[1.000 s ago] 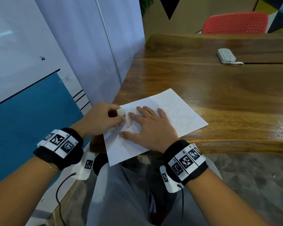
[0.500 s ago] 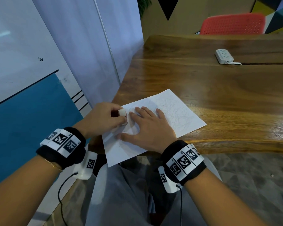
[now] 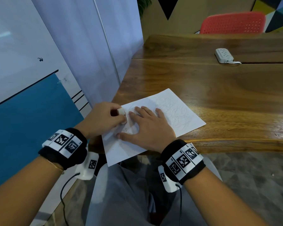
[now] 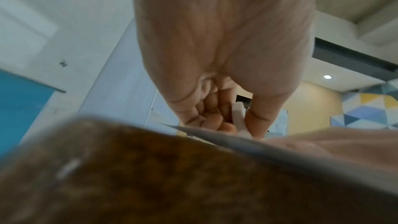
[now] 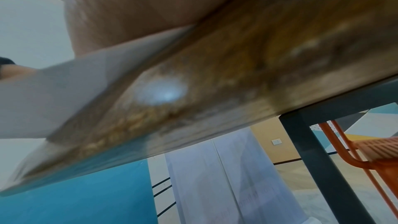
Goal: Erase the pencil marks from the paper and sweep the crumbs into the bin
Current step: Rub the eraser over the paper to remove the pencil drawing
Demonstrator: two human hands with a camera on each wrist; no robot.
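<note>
A white sheet of paper [image 3: 178, 115] with grey pencil scribbles lies at the near left corner of the wooden table [image 3: 219, 88], its near corner overhanging the edge. My left hand [image 3: 104, 118] pinches a small white eraser [image 3: 122, 114] and presses it on the paper's left part; the left wrist view shows the eraser [image 4: 239, 118] between thumb and fingers. My right hand [image 3: 147, 126] lies flat with spread fingers on the paper, just right of the eraser. Dark eraser crumbs [image 3: 126, 129] dot the paper near my thumb. No bin is in view.
A white power strip [image 3: 223, 55] lies far back on the table. A red chair [image 3: 232, 22] stands behind the table. A white and blue wall [image 3: 39, 79] runs along the left. My grey-clad legs [image 3: 121, 193] are under the table's edge.
My left hand has shifted the eraser a little over the paper's left part. The right hand has stayed pressed on the sheet.
</note>
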